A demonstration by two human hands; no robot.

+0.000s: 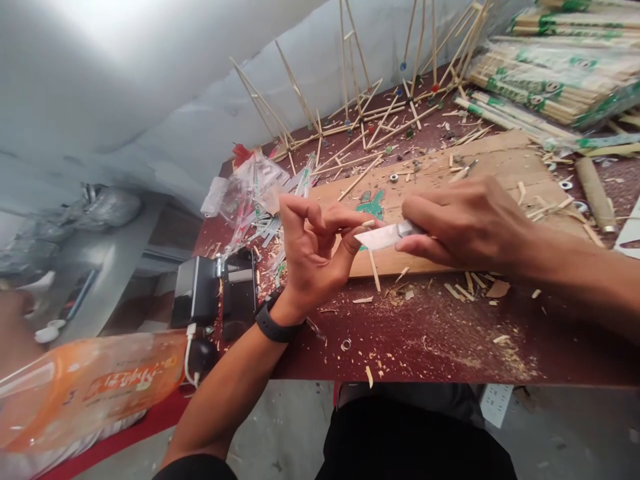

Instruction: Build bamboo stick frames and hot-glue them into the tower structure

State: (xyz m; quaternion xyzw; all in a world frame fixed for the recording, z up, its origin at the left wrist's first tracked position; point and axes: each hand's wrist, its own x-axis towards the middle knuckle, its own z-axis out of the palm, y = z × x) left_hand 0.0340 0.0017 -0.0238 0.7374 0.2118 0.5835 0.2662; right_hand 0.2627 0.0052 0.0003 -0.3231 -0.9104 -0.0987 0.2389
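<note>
Two hands hover over the shaving-strewn table (440, 340) and its wooden board (500, 167), right hand (465, 223) clenched on a knife (380, 237), left hand (310, 247) pinching a bamboo sliver (369, 224) at the blade (thumb almost touching the edge), so a slip or a sudden split could slice that thumb.

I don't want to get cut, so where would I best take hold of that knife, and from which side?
Take the knife by its handle, coming from the right. Its bare blade points left toward the left hand, and only the handle end, wrapped in the right hand, looks safe.
</note>
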